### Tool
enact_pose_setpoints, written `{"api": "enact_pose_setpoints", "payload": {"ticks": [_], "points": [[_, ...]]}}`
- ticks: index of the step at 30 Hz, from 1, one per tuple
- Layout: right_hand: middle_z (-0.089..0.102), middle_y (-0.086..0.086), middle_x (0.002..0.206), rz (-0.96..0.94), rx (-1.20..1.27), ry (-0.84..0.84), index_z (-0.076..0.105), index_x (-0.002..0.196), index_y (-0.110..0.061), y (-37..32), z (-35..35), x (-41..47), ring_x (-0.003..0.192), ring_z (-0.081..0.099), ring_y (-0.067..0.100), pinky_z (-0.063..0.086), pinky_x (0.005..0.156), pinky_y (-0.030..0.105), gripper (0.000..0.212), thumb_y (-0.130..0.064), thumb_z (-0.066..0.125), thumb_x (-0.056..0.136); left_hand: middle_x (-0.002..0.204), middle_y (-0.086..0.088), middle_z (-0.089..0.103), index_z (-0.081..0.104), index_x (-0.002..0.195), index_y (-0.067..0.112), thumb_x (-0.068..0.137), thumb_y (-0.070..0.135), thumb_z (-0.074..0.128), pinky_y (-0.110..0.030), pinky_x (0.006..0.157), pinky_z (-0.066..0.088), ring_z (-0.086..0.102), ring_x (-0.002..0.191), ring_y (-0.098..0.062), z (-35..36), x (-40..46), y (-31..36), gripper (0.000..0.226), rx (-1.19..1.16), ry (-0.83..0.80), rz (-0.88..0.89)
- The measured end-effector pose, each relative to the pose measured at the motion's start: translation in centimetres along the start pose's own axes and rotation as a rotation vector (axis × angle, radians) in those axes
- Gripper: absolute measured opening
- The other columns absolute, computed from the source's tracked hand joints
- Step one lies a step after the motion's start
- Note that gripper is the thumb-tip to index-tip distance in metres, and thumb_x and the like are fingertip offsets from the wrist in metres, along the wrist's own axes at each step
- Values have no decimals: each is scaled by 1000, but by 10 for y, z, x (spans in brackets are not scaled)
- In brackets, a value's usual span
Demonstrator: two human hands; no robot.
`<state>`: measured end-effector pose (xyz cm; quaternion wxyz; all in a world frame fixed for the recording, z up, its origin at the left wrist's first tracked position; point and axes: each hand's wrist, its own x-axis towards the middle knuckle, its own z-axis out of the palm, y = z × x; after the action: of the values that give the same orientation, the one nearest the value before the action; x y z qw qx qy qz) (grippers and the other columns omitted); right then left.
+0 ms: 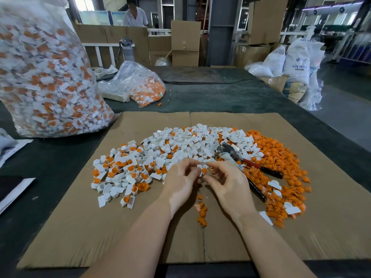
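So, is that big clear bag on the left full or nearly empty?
Full: the big clear bag is packed tight with white and orange parts, from its base almost to the frame's top.

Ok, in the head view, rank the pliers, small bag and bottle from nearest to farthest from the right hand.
1. pliers, just to the right of the right hand.
2. small bag, back left.
3. bottle, behind that bag, farthest back.
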<state>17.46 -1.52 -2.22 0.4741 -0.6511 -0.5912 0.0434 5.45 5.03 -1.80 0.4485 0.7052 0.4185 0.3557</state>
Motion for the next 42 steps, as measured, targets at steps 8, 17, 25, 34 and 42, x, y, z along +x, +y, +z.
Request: {"api": "enact_pose_setpoints", "payload": {"ticks": [8, 17, 25, 34, 42], "points": [[58, -8, 87, -60, -19, -16, 69, 108, -17, -2, -3, 1, 78, 54, 4, 50, 74, 24, 26, -9, 67, 83, 77, -7, 69, 64, 102, 16, 95, 17, 54, -44, 83, 53, 67, 76, -17, -1, -2, 2, 13, 36, -31, 3], [61, -5, 92, -49, -61, 15, 68, 108, -14, -1, -1, 2, 84, 56, 7, 51, 78, 27, 27, -15, 70, 81, 78, -4, 70, 64, 99, 15, 89, 22, 63, -32, 77, 54, 67, 75, -16, 1, 1, 3, 12, 3, 4, -14], [45, 6, 135, 469, -721, -95, 44, 129, -17, 10, -33, 28, 125, 37, 25, 24, 105, 46, 47, -39, 50, 88, 68, -1, 66, 63, 95, 12, 89, 16, 63, -35, 74, 58, 65, 65, -11, 5, 9, 6, 7, -212, 38, -139], [37, 8, 138, 602, -820, -371, 51, 117, -19, 18, -44, 51, 128, 29, 31, 8, 107, 63, 44, -45, 58, 82, 67, -3, 65, 62, 94, 9, 90, 10, 62, -17, 52, 52, 62, 53, -2, 5, 12, 11, 5, -365, 57, -203], [55, 7, 99, 403, -696, -246, 45, 104, -11, -3, -54, 52, 93, 53, 26, 43, 74, 36, 37, -45, 47, 90, 64, -4, 64, 61, 101, 2, 90, 10, 61, -13, 48, 46, 60, 51, -2, 5, 12, 12, 13, -441, 84, -235]]}}
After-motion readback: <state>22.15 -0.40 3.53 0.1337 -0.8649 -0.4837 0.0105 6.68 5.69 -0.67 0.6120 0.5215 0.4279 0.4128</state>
